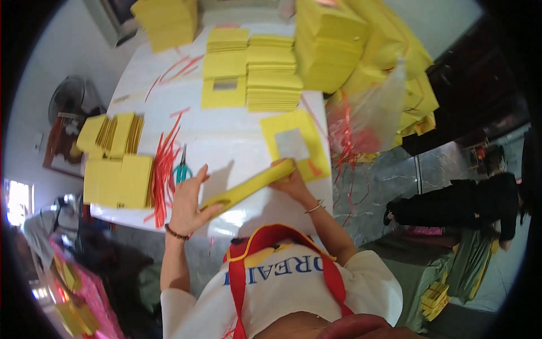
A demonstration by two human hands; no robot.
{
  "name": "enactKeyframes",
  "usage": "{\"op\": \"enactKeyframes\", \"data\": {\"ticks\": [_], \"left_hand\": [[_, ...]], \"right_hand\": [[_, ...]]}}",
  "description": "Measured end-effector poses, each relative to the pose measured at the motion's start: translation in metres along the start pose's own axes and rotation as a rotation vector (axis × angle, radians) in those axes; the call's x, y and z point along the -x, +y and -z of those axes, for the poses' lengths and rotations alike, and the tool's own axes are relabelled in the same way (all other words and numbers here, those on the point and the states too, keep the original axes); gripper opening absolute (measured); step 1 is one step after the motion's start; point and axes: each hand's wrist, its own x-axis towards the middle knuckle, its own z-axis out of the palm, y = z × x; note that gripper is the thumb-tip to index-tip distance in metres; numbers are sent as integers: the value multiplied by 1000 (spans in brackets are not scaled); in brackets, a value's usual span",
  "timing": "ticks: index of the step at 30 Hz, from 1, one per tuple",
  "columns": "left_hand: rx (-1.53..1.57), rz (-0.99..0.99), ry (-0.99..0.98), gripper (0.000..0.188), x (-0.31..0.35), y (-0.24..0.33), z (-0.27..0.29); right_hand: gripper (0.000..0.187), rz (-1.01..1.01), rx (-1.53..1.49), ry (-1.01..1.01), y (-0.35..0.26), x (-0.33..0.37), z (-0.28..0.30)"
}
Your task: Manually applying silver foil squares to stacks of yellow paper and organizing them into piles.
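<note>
A thick bundle of yellow paper (244,187) is held on edge above the white table, slanting from lower left to upper right. Its upper right end is in my right hand (289,179), with the fingers wrapped round it. My left hand (189,199) is at the lower left end; its thumb touches the bundle while the other fingers stretch out, apart from the thumb. Teal-handled scissors (182,171) lie just beyond my left hand, beside a bunch of red plastic strips (164,183). A yellow sheet with a grey patch (291,141) lies beyond my right hand.
Yellow paper stacks (118,179) stand at the table's left edge, with more stacks (274,73) at the back. A tall yellow pile (327,48) and a clear plastic bag (370,110) are at the right. A person in black (457,206) is on the floor side at right.
</note>
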Motion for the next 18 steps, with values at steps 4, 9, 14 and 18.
{"op": "enactKeyframes", "data": {"ticks": [4,9,14,18], "left_hand": [[-50,74,-351,95,-24,35,6],[-147,38,-463,89,-31,36,-18],[-180,60,-467,55,-32,28,-27],[-83,72,-410,43,-32,18,-15]], "right_hand": [[62,5,22,-24,-13,6,-4],[66,-43,66,18,-15,3,-3],[70,-117,75,11,-27,-14,-4],[77,201,376,33,-26,-21,-11]]}}
